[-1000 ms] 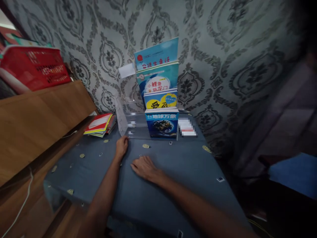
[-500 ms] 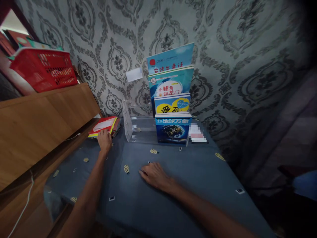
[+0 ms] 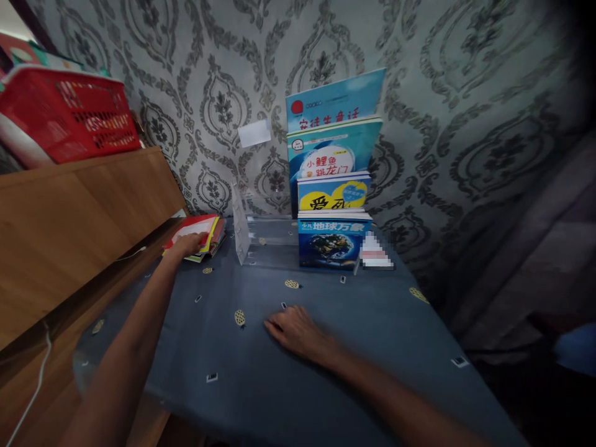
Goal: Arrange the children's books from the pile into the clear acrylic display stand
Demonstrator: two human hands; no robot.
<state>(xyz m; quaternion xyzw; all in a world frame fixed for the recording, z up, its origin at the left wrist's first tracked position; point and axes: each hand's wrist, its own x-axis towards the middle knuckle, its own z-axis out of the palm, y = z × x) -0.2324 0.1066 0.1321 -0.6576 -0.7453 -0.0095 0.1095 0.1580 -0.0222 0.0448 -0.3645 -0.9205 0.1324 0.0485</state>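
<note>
My left hand [image 3: 189,244] rests on a small stack of books at the far left of the table. Its fingers are stretched over the red and yellow book [image 3: 215,228] on top, touching the cover. My right hand [image 3: 298,329] lies on the tablecloth with its fingers curled in and nothing visible in them. Beyond it stands a clear acrylic book rack [image 3: 241,230]. In the rack's right part, books rise in steps: a blue book with a globe [image 3: 331,247] in front, a yellow-and-blue book [image 3: 333,194], a teal book [image 3: 335,148] and a tall light-blue book [image 3: 338,99].
A blue-grey cloth with pineapple prints covers the table [image 3: 251,397]. To the left runs a wooden board [image 3: 84,217] with a red plastic basket [image 3: 93,115] on it. A blurred-out paper [image 3: 375,253] lies right of the rack. A white card [image 3: 254,133] appears against the patterned wall.
My left hand has moved from the near edge of the red and yellow book up onto its cover. My right hand stays in place on the cloth. The view has shifted slightly.
</note>
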